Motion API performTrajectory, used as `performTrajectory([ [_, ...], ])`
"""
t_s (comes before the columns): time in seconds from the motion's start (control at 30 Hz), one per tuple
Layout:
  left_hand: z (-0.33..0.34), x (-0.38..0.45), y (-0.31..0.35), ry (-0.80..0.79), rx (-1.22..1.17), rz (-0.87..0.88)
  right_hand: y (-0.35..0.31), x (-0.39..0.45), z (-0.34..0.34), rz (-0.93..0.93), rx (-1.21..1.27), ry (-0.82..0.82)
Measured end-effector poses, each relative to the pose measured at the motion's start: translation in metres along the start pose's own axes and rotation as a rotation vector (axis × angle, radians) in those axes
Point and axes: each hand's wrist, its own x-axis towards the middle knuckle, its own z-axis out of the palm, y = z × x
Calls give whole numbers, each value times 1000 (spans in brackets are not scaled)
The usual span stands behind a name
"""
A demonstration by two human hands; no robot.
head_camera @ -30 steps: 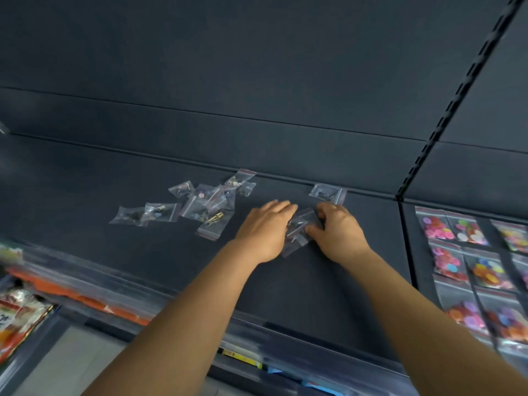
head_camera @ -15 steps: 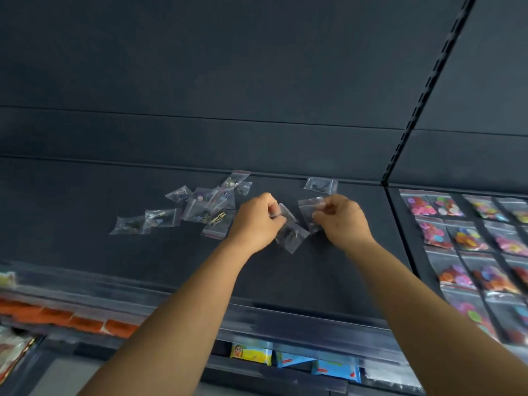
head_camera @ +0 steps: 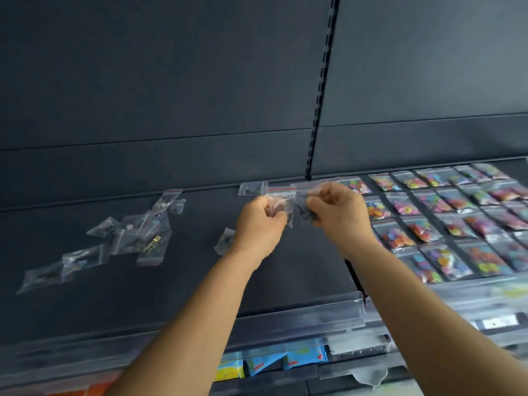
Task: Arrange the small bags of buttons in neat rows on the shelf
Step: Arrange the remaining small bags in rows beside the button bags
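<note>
Buttons inside the clear bags (head_camera: 281, 205) pinched between both hands: too blurred to identify. Colourful bag rows (head_camera: 445, 218) run off the right edge. Lower-shelf packets (head_camera: 265, 364) partly hidden behind the price rail (head_camera: 300, 315).

Clear plastic bags (head_camera: 143, 232) with red seal strips lie scattered on a matte charcoal shelf (head_camera: 285, 275); toward its right edge, rows of clear packets (head_camera: 445, 224) show pink, orange, yellow, green and blue buttons.
</note>
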Motion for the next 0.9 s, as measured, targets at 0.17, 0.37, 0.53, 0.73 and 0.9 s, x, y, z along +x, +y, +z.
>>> performTrajectory([
  [0.17,58,-17,29,-125,-66,48,9,-6,-68,6,-47,86],
  [0.37,145,-44,61,-196,-105,102,38,-9,-168,15,-62,175],
  [0.53,233,-73,90,-207,-113,96,68,-10,-260,50,-36,214],
  [0.73,336,-100,130,-206,-88,126,102,-9,-367,35,-41,261],
  [0.9,405,-111,154,-239,-85,134,125,-4,-437,71,8,293],
])
